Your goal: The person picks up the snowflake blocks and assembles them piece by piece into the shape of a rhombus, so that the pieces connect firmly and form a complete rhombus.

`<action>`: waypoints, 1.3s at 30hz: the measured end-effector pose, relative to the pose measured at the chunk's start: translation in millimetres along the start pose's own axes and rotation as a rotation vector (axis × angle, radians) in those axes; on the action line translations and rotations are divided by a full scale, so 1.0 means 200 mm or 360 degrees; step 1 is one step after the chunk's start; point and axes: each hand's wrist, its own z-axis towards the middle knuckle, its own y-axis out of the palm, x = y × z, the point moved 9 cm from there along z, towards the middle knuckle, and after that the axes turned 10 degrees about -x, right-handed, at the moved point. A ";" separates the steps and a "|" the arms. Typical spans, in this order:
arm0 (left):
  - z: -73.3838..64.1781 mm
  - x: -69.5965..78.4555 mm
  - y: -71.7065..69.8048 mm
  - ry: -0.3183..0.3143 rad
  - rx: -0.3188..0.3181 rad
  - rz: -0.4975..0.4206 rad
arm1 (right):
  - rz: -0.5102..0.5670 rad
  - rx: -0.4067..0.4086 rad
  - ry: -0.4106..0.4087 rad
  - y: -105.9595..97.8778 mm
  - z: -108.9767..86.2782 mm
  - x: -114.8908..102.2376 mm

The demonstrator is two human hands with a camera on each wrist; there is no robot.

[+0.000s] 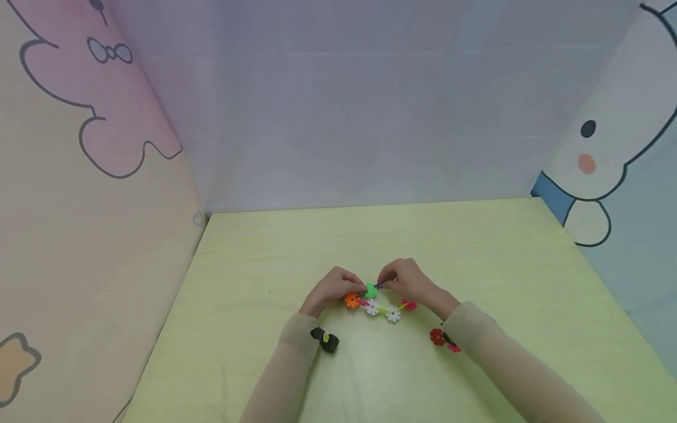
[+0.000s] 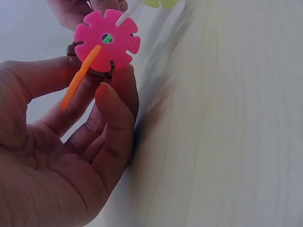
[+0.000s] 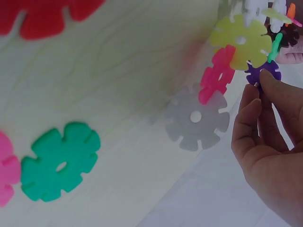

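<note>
In the head view my left hand (image 1: 330, 288) and right hand (image 1: 409, 281) face each other over a chain of notched plastic snowflake discs. The right thumb and fingers pinch a purple disc (image 3: 263, 73), which meets a green disc (image 3: 275, 48) standing edge-on. Left fingertips grip a dark brown disc (image 2: 100, 74), mostly hidden behind a pink disc (image 2: 106, 56) with an orange disc (image 2: 80, 79) slotted into it. Along the chain's near side are an orange disc (image 1: 352, 300), two white discs (image 1: 372, 307) and a pink one (image 1: 409, 305). A yellow disc (image 3: 246, 40) hangs by the right fingers.
Near the right sleeve lie a red disc (image 1: 436, 336) and a pink disc (image 1: 453, 348). A teal disc (image 3: 61, 161) rests on the table in the right wrist view. A black wrist camera (image 1: 325, 340) sits on the left cuff. Printed cloth walls surround the pale yellow table (image 1: 254, 252).
</note>
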 end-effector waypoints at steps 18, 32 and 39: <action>-0.02 -0.06 0.01 -0.0029 0.0117 -0.0069 | -0.0122 0.0106 -0.0121 0.03 -0.02 -0.06; -0.02 -0.05 -0.01 -0.0048 0.0094 -0.0021 | -0.0083 0.0103 -0.0183 0.01 0.00 -0.08; -0.01 -0.03 0.00 -0.0017 0.0026 -0.0020 | -0.0063 0.0056 -0.0180 0.00 0.00 -0.08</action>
